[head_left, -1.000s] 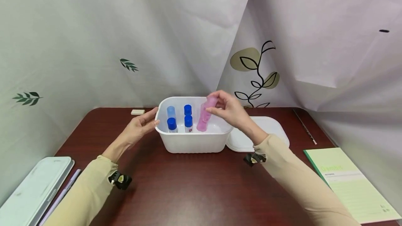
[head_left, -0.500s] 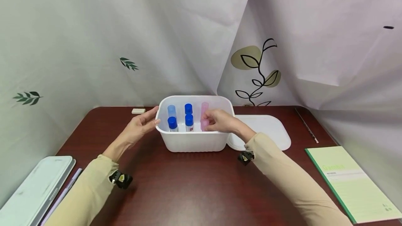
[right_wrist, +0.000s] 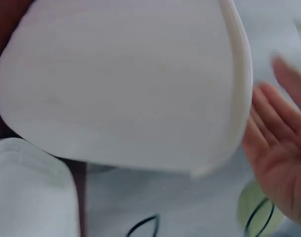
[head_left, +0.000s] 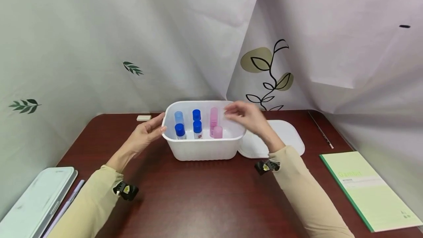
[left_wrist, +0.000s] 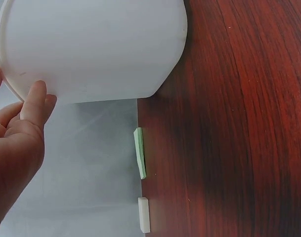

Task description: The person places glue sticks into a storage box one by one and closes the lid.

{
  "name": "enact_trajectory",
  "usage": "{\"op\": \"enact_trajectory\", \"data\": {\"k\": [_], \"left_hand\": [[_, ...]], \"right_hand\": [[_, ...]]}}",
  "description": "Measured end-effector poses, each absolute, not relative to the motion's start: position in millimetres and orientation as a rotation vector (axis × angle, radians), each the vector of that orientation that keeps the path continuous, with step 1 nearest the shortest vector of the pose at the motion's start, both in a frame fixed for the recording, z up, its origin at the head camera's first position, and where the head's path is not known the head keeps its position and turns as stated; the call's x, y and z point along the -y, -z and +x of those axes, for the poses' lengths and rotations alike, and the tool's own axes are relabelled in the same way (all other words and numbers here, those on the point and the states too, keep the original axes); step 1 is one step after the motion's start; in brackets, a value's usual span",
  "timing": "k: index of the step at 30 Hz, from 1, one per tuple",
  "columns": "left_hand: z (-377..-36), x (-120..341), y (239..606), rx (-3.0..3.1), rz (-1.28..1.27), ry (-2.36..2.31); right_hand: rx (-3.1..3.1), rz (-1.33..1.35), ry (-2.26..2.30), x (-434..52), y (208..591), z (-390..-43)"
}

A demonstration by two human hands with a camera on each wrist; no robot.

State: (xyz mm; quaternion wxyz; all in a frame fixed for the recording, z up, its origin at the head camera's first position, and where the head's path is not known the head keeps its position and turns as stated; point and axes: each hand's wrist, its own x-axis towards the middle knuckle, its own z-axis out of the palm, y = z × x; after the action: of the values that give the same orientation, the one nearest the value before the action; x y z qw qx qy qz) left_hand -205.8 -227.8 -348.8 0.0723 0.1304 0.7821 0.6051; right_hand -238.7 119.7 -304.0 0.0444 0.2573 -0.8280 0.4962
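While the left hand (head_left: pixel 143 137) rests its fingertips against the left wall of the tub (head_left: pixel 201 149), its fingers lie nearly straight and close together, clamped on nothing; far left of the tub, at the table (head_left: pixel 198 197) edge, lie a pale case (head_left: pixel 34 203) and a pen (head_left: pixel 62 208) just beside it; behind and left of the tub lies a small eraser (head_left: pixel 144 118); inside the tub stand two blue-capped glue sticks (head_left: pixel 180 130) at its left and middle, each mirrored in the glossy back wall, with a pink stick (head_left: pixel 217 132) upright just right of them; above the tub's right rim hovers the right hand (head_left: pixel 246 115), blurred, fingers loosely spread and apart from the pink stick, holding nothing; right of the tub and touching its base lies the white lid (head_left: pixel 281 137), flat; farther right lies a thin rod (head_left: pixel 320 130), and at the table's right edge a green notebook (head_left: pixel 371 190).
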Motion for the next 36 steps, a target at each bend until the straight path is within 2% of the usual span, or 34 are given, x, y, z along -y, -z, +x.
{"op": "enact_trajectory", "data": {"k": [3, 6, 11, 15, 25, 36], "left_hand": [[-206, 228, 349, -2.351, 0.394, -1.815], [-205, 227, 349, -2.353, 0.393, -1.809], [-205, 226, 350, -2.353, 0.384, -1.816], [-205, 226, 350, -2.346, 0.394, -1.835], [-205, 226, 349, -2.347, 0.421, -1.832], [-206, 226, 349, -2.334, 0.428, -1.845]], "right_hand": [[2.217, 0.393, -1.792, -145, 314, -251], [1.969, 0.039, -1.885, -177, 332, -265], [1.991, -0.533, -1.695, -234, 363, -276], [2.127, -0.820, -1.533, -264, 380, -272], [2.274, -0.945, -1.500, -284, 404, -264], [2.371, -0.987, -1.451, -287, 404, -262]]}}
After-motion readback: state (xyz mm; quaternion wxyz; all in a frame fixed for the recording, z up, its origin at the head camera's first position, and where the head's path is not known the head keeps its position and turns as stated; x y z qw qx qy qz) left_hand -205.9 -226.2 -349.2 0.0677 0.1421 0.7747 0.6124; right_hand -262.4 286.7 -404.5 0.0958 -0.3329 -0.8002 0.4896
